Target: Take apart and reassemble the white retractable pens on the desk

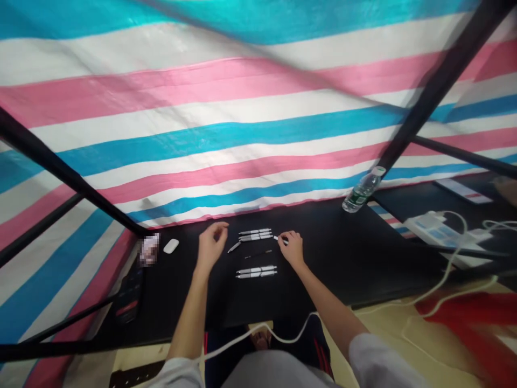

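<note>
Several silver-white pens lie on a black table [343,258]: a pair at the back [255,235], a pair nearer me [256,272], plus a loose pen tip piece [233,247] and a thin dark refill [258,253] between them. My left hand [210,245] hovers just left of the pens, fingers loosely curled, nothing visible in them. My right hand [291,247] rests right of the back pair, fingers pinched on a small white pen part [278,238].
A white mouse [170,246] and a blurred small object [149,249] sit at the table's left. A water bottle [362,190] lies tilted at the back right. A power strip [438,231] with white cables is on the right. A striped tarp hangs behind.
</note>
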### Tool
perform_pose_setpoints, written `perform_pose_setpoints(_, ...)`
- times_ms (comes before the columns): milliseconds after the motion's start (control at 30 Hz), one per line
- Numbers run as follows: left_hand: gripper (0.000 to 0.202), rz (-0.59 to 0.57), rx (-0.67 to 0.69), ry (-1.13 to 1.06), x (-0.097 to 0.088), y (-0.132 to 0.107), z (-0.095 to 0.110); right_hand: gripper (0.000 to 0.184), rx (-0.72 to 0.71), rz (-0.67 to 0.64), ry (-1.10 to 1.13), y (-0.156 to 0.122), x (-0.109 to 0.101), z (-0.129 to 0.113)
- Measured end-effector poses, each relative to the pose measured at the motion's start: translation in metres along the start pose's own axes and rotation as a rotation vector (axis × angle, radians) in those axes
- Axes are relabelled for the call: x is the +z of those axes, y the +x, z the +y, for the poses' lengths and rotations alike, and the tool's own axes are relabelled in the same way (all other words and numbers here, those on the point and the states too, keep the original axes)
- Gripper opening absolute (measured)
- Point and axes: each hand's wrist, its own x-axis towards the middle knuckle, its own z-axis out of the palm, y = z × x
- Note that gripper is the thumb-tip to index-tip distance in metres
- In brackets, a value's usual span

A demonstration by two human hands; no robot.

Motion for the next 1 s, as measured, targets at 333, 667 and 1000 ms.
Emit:
perform_pose_setpoints(333, 0.015, -0.108, 0.056, 0.246, 0.067, -0.025, -0.036, 0.014, -0.041, -0.039, -0.061, 0.0, 0.002, 0.005)
perform_pose_setpoints(667, 0.039, -0.15, -0.238, -1.092, 0.074, 0.014, -0.037, 0.039, 0.272, -0.01, 0.607, 0.022, 0.002, 0.003)
perform_pose_setpoints(1000, 0.038, -0.089, -0.435, -1.464, 0.07, 0.011, -0.04, 0.037, 0.526, -0.152, 1.232, 0.04, 0.001, -0.003)
